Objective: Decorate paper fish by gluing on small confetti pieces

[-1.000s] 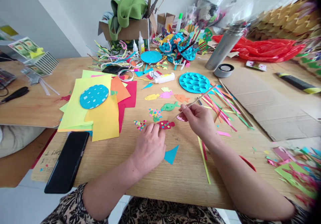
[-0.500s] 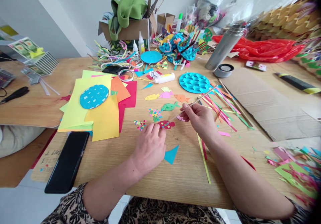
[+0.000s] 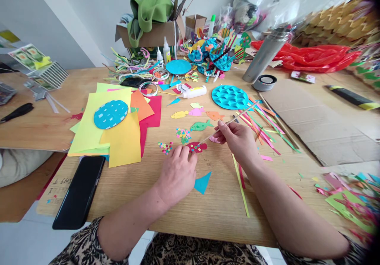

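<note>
A red paper fish (image 3: 198, 147) with small coloured dots lies on the wooden table. The curled fingers of my left hand (image 3: 178, 172) press on its left end. My right hand (image 3: 237, 138) pinches a thin stick (image 3: 242, 114), whose lower tip meets the dotted fish. Just beyond are a green fish (image 3: 201, 125), an orange fish (image 3: 215, 116), a yellow fish (image 3: 179, 114) and a pink fish (image 3: 196, 111). Small piles of dots (image 3: 165, 147) lie left of the red fish. A blue paper triangle (image 3: 203, 182) is beside my left hand.
Coloured paper sheets (image 3: 124, 146) and a black phone (image 3: 78, 194) lie left. A glue bottle (image 3: 194, 92) and blue scaled disc (image 3: 230, 97) are beyond the fish. Paper strips (image 3: 261, 126), cardboard (image 3: 320, 122) and a steel flask (image 3: 267, 55) are right.
The stick's tip has shifted very slightly over the red fish. My left hand stays in the same place, and the view has moved a little.
</note>
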Demonstrator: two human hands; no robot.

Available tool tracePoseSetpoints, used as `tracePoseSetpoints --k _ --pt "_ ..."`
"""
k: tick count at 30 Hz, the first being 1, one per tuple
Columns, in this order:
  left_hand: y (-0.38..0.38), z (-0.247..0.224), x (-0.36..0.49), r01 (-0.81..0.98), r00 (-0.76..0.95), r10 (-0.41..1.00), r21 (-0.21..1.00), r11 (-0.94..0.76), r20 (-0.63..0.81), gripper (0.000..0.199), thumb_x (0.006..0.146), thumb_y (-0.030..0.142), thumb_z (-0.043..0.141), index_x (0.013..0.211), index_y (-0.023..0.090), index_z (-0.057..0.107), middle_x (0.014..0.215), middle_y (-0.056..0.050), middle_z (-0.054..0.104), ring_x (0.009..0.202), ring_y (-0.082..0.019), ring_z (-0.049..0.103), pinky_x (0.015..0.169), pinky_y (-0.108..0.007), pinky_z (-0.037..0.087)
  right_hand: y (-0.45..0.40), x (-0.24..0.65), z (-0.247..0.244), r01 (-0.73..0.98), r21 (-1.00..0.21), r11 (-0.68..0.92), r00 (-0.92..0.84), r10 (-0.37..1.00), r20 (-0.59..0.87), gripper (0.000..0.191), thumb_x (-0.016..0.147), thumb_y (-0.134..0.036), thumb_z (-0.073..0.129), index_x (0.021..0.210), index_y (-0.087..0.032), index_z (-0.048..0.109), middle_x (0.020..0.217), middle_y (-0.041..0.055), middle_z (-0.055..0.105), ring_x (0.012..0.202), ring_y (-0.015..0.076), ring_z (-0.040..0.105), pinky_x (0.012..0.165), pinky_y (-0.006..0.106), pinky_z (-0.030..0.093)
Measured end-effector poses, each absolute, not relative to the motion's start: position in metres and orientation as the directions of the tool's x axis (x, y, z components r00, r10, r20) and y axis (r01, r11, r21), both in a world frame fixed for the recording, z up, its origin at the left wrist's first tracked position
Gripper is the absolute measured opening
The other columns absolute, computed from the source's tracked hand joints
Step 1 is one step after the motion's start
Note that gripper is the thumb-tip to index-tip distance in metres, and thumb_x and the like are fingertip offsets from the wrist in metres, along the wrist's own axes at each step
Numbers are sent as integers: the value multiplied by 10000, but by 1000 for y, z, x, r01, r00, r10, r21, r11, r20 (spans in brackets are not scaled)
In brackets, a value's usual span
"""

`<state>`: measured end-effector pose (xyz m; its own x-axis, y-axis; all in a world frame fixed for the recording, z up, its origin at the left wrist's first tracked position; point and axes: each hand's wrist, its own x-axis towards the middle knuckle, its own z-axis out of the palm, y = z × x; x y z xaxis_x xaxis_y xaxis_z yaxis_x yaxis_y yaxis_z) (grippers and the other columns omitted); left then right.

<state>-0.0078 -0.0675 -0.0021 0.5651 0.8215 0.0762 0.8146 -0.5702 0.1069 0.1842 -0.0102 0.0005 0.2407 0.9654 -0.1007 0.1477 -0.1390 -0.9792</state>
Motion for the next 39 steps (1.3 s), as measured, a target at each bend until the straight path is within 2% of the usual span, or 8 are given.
tracePoseSetpoints --k 6,17,39 --pt "-67 -2 -8 814 566 821 106 -571 74 262 833 182 557 1088 142 600 1148 -135 542 1133 -303 479 965 -467 444 -11 184 4 125 -984 -123 273 958 -85 452 764 -583 665 718 -134 657 595 66 681 487 113 592 473 226 478" --pt "-67 -2 -8 815 565 821 100 -571 77 260 842 178 540 1092 145 599 1128 -131 545 1100 -294 490 953 -466 451 -11 184 0 177 -979 -103 233 971 -60 516 728 -659 651 721 -143 654 594 76 688 503 138 621 478 242 506" --pt "-67 -1 -7 818 562 824 104 -566 73 266 837 170 536 1095 148 594 1132 -131 547 1088 -294 490 943 -463 455 -12 182 -1 159 -982 -102 218 974 -66 475 760 -613 651 724 -140 656 592 72 682 507 136 612 493 246 489"
